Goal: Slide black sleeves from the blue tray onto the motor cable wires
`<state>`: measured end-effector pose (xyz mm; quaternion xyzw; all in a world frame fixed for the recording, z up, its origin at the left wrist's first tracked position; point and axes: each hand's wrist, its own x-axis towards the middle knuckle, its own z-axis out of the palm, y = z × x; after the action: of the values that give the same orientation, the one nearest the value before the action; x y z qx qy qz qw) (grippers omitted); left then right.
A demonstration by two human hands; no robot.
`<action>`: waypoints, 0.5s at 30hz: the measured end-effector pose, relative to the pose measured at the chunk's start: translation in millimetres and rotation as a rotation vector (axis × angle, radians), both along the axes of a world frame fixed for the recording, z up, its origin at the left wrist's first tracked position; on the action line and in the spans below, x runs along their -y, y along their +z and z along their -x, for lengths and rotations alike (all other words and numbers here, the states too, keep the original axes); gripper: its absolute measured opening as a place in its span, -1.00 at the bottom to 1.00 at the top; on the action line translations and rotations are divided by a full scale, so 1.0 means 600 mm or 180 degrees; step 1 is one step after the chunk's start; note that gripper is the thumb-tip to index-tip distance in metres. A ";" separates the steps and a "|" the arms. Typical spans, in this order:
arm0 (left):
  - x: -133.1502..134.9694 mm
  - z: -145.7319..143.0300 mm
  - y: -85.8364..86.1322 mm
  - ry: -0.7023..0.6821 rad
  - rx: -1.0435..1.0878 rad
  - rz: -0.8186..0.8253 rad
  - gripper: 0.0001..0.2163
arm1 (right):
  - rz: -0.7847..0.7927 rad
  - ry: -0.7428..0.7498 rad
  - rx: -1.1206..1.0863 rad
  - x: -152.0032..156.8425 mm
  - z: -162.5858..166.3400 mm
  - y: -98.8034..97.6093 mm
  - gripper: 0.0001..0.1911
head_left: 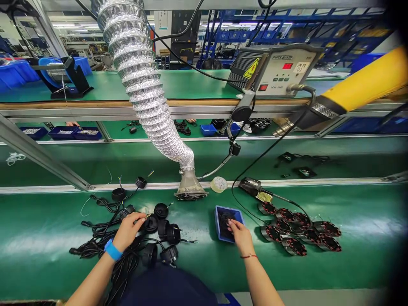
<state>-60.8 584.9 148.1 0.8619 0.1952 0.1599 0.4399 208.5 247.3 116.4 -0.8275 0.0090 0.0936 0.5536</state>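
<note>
My left hand (127, 230), with a blue wristband, is closed on a small black round part with a cable at the edge of a heap of black round parts and cables (153, 238). My right hand (239, 234), with a red thread at the wrist, reaches into a small blue tray (218, 221). Its fingers are bent over small dark pieces in there. What they pinch is hidden.
Several wound motor stators (296, 233) lie to the right of the tray. A silver fume duct (145, 97) ends in a nozzle (190, 189) on the green bench. A soldering iron stand (255, 189), tape roll (218, 184) and soldering station (277, 70) stand behind.
</note>
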 end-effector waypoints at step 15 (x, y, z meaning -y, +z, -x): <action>0.058 0.057 0.023 -0.0230 0.0219 0.0462 -0.67 | -0.0111 0.0273 -0.0181 -0.041 0.071 0.068 -0.17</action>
<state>-95.3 550.0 161.8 0.8281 0.1599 0.1589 0.5132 165.6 272.0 157.3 -0.8143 -0.0124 0.1408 0.5630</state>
